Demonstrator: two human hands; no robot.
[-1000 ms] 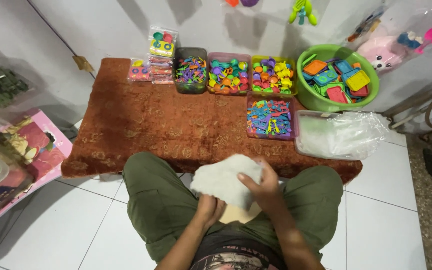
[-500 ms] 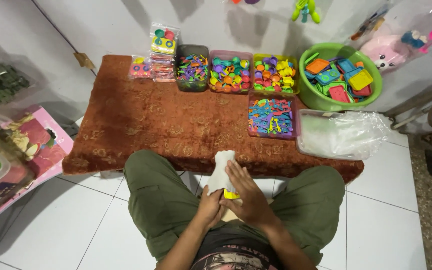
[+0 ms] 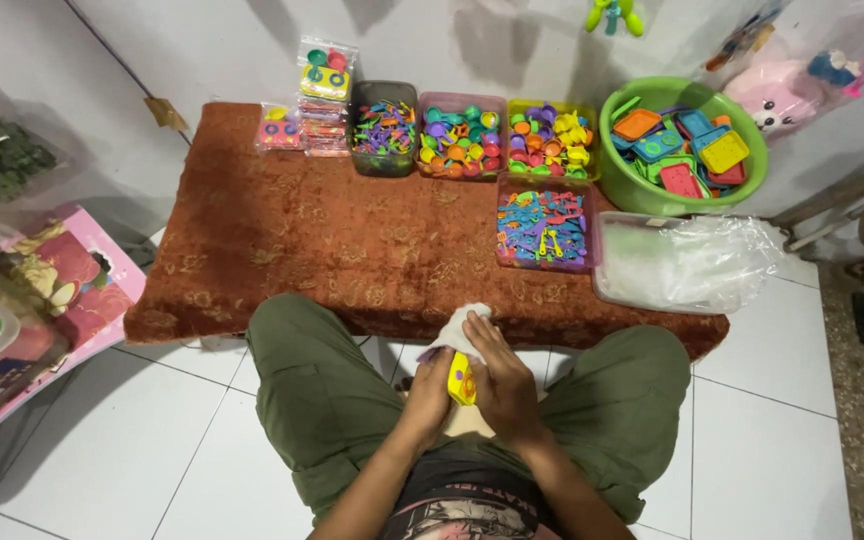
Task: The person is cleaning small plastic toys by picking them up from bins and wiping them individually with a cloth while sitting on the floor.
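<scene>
I sit with my knees against a low table covered by a rust-brown cloth [image 3: 332,240]. Both hands meet over my lap. My left hand [image 3: 429,395] and my right hand [image 3: 500,385] press together around a small yellow plastic toy [image 3: 461,379] and a bunched white cloth [image 3: 457,325]. The cloth sticks out above my fingers toward the table edge. Most of the yellow toy is hidden between my palms.
Along the table's back stand clear tubs of small coloured plastic toys [image 3: 459,135] and packets [image 3: 320,85]. Another tub [image 3: 542,222] sits in front. A green basin [image 3: 683,145] of toy trays and a clear plastic bag [image 3: 687,262] lie at right. Boxes [image 3: 32,280] lie at left.
The white cloth was spread wide over my hands, then got bunched up small. The yellow toy now shows between my palms, and my hands have closed together around it.
</scene>
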